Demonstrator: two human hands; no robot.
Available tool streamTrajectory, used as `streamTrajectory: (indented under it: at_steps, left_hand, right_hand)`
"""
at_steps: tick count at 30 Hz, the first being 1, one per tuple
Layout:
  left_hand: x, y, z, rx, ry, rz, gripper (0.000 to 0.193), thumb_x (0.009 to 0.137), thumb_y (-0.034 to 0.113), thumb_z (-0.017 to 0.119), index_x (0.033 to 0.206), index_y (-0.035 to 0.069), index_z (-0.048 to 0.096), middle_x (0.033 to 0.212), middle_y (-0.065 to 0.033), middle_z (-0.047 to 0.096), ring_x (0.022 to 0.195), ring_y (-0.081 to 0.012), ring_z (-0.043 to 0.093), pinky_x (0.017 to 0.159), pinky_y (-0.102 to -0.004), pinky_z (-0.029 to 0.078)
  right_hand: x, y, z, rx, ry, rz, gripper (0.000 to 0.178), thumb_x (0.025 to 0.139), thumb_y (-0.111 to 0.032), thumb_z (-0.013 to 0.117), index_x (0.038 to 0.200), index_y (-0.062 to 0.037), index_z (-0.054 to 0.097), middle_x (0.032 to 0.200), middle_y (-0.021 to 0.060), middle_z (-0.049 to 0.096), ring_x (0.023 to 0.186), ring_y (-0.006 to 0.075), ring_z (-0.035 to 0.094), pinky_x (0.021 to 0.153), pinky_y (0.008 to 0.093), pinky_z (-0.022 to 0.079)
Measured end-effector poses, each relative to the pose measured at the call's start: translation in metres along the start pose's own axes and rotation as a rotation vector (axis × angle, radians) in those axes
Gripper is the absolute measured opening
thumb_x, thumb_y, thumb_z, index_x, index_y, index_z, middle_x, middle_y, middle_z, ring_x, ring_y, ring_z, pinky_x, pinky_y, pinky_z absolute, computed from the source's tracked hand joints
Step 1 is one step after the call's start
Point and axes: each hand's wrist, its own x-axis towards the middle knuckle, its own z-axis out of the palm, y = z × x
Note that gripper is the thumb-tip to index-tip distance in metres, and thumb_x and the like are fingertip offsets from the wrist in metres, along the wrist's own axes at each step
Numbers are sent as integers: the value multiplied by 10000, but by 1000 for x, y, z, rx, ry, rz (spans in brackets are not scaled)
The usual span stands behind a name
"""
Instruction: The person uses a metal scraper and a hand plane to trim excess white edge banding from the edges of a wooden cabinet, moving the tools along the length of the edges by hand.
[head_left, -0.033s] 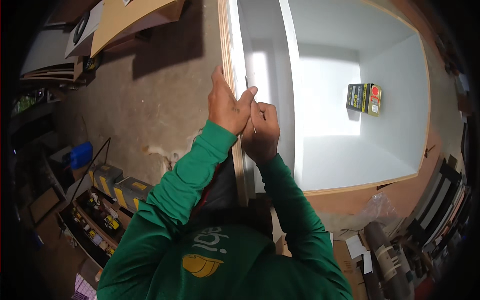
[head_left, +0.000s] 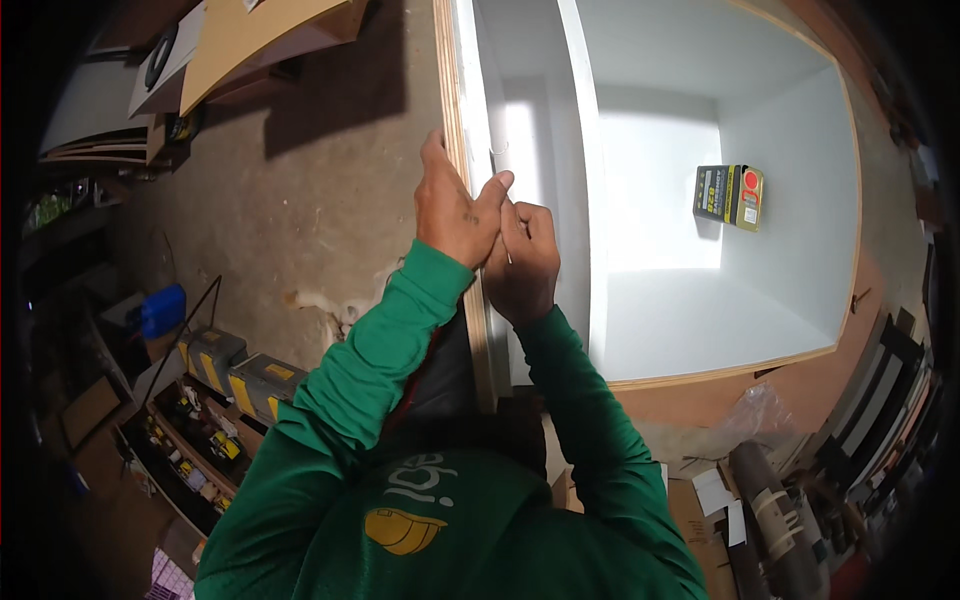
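The white-lined cabinet (head_left: 690, 318) lay open, its plywood-edged left panel (head_left: 451, 85) clamped in the left hand (head_left: 453, 218), fingers outside and thumb inside. Just inside that panel, the right hand (head_left: 526, 270) touched the left thumb, its fingers curled together on a thin pale sliver (head_left: 510, 257), too small to identify; the black-and-yellow box (head_left: 729, 198) sat well apart in the large compartment.

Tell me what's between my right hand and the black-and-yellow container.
In the head view, the white divider lies between the right hand and the container, then part of the larger compartment's white interior.
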Motion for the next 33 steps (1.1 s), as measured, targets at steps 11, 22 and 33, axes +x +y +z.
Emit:
streamTrajectory:
  at_steps: [11,22,33]
  left_hand:
    - [20,9,1,188,39,-100,678,882,223,842,1320,-102,438,1050,-305,725,965,-422,745,866,-445,580]
    - [-17,4,-4,83,-110,1,929,857,157,812,1544,-121,251,1348,-387,577,1231,-486,636,1018,-473,530]
    - [-11,8,-5,23,-70,10,791,874,76,772,1530,-62,353,1254,-234,678,1112,-292,696,974,-391,552]
  right_hand:
    - [25,11,13,42,56,-78,383,869,76,623,1246,111,684,1015,190,639,909,316,641,764,362,552]
    - [-20,-6,-22,31,-45,-15,364,904,71,646,1266,32,659,1042,175,613,866,288,640,725,362,536]
    - [-14,-4,-23,10,-105,31,473,858,43,658,1331,34,641,1069,174,635,959,311,641,788,388,559]
